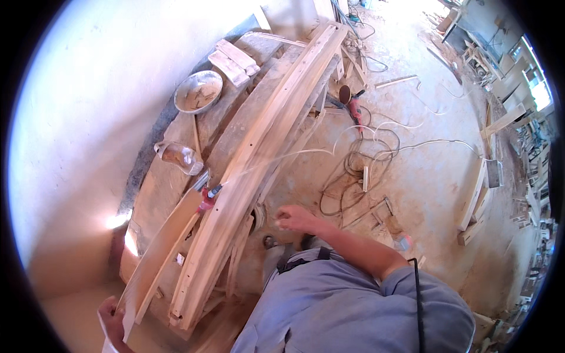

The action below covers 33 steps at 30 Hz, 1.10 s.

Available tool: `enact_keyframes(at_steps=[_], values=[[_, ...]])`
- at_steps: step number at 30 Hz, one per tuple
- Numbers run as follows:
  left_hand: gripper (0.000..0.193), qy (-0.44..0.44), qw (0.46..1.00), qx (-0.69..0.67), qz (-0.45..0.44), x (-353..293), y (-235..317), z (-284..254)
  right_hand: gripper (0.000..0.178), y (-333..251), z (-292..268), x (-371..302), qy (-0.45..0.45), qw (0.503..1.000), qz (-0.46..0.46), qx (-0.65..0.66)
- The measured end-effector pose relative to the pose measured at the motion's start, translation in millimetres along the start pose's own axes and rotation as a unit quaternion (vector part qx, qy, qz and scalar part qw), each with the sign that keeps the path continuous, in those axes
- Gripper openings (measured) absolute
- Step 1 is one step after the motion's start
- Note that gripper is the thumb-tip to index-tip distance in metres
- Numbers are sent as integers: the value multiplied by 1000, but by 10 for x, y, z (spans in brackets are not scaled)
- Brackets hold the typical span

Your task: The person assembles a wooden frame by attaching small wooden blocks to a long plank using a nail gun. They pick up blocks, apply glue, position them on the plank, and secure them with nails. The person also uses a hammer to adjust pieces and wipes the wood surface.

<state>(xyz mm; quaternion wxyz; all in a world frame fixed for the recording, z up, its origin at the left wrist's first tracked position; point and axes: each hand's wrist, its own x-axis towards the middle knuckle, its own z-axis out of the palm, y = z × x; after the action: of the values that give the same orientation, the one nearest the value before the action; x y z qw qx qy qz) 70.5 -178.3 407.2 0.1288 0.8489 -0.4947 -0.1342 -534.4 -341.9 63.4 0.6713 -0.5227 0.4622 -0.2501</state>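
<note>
At the lower left, my left hand (112,319) is closed on the near end of a thin, wide wooden board (162,256). The board slants away from me along the bench side. My right hand (295,219) hovers in front of my body, to the right of a stack of long planks (253,147). Its fingers are curled, and whether anything is in them is hidden. A red hand tool (206,201) with a clear hose lies between the board's far end and the planks.
A dusty bowl (199,92), a cut plastic container (178,157) and wood blocks (233,62) rest on the bench by the white wall. On the floor lie a red disc sander (354,112), looped cables (353,165) and wood offcuts (366,179). Longer boards (472,194) lie farther right.
</note>
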Motion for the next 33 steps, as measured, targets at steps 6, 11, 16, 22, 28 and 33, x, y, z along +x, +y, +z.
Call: enact_keyframes(at_steps=[6,11,16,22,28,33], values=[[40,-70,970,66,223,199,1163,1397,45,-572,99,263,-111,954,-33,277],[49,-213,960,-104,148,353,3173,2904,42,-290,-458,391,-16,853,-52,518],[43,-245,946,-140,159,582,4759,3873,45,-337,-1619,450,183,750,-88,629],[41,-351,859,-232,291,1049,6505,4594,47,-1276,-3181,608,401,701,-206,552],[61,-333,795,-255,438,1192,7660,4784,42,-1810,-4674,415,522,658,-264,474],[87,-270,800,-195,500,1319,7538,5116,38,-2019,-5807,363,626,618,-297,371]])
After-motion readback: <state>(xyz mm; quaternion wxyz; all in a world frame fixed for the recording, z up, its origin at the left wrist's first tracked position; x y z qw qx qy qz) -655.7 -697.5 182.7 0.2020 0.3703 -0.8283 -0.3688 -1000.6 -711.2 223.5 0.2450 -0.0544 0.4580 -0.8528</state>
